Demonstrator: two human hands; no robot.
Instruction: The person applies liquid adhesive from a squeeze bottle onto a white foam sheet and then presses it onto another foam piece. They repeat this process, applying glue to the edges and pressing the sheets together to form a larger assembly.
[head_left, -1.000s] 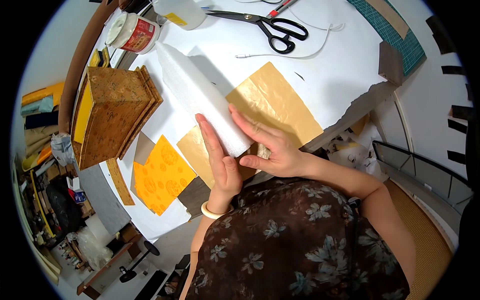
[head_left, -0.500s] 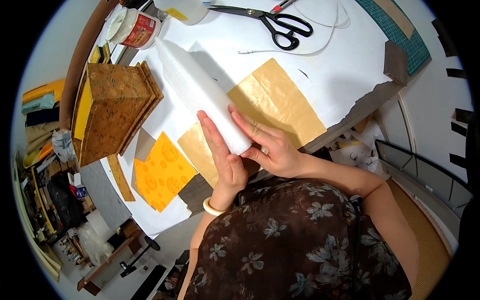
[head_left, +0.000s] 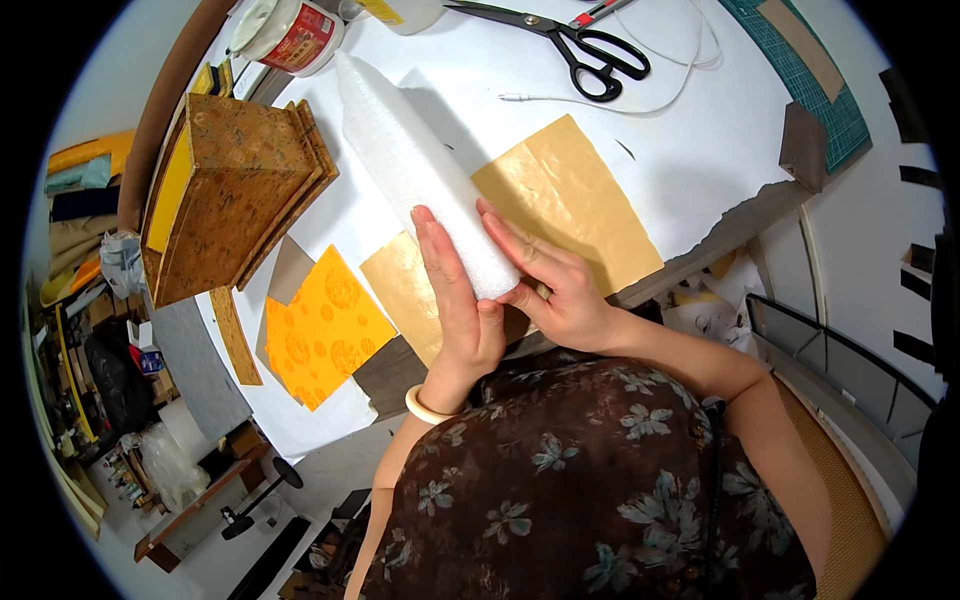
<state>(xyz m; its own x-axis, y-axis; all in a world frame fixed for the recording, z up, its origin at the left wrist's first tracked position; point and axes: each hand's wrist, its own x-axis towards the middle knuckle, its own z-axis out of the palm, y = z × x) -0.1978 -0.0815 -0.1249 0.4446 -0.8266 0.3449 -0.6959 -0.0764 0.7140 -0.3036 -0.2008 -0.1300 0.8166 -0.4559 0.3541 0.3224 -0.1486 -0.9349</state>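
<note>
A long white foam-wrapped bundle (head_left: 425,160) slants from the upper left down toward me, above a tan, shiny sheet of paper (head_left: 575,195). I hold its near end between both hands. My left hand (head_left: 457,300) lies along the left side with its fingers straight and close together; a cream bangle (head_left: 425,407) circles that wrist. From the right, my right hand (head_left: 562,290) presses on the other side, thumb at the near end. Whatever is inside the foam cannot be seen.
A brown patterned box (head_left: 235,170) stands left, beside orange patterned fabric (head_left: 325,330). At the back are a white jar (head_left: 290,35), black scissors (head_left: 585,50), a red-grey cutter (head_left: 600,10) and a white cable (head_left: 610,103). A green cutting mat (head_left: 835,100) and dark block (head_left: 803,145) lie right.
The whole view has shifted a little, so the table's things appear farther right and slightly higher. Both hands keep their hold on the foam bundle, with hardly any change in grip.
</note>
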